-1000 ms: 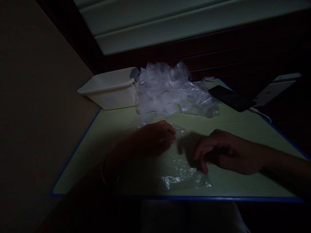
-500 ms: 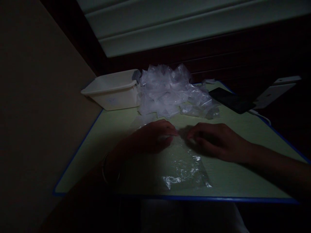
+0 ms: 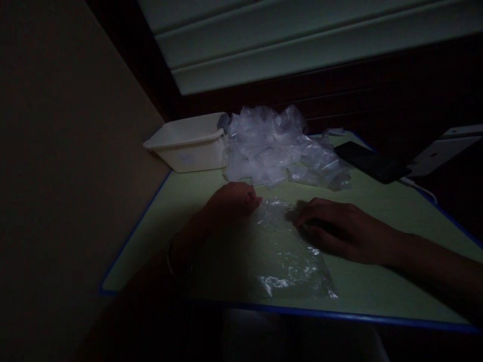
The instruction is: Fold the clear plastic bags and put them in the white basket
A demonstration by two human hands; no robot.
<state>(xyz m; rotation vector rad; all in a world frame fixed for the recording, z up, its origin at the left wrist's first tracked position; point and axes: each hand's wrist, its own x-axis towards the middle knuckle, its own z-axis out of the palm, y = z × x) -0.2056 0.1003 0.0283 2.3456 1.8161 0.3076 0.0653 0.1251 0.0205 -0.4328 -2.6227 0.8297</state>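
Note:
A clear plastic bag (image 3: pixel 287 256) lies flat on the pale green table (image 3: pixel 377 281), reaching to the front edge. My left hand (image 3: pixel 232 201) rests at the bag's top left corner with its fingers curled and pinched on the plastic. My right hand (image 3: pixel 335 229) lies on the bag's upper right edge, fingers bent and pressed down on it. The scene is very dark, so the fingertips are hard to make out.
A heap of clear plastic bags (image 3: pixel 279 146) sits at the back of the table. To its left stands a white plastic tub (image 3: pixel 188 146). A dark phone (image 3: pixel 370 161) and a white device with a cable (image 3: pixel 441 151) lie at the back right.
My right hand moved in from the right onto the bag's upper edge and settled there. My left hand slid a little left along the top. The camera view shifted rightward.

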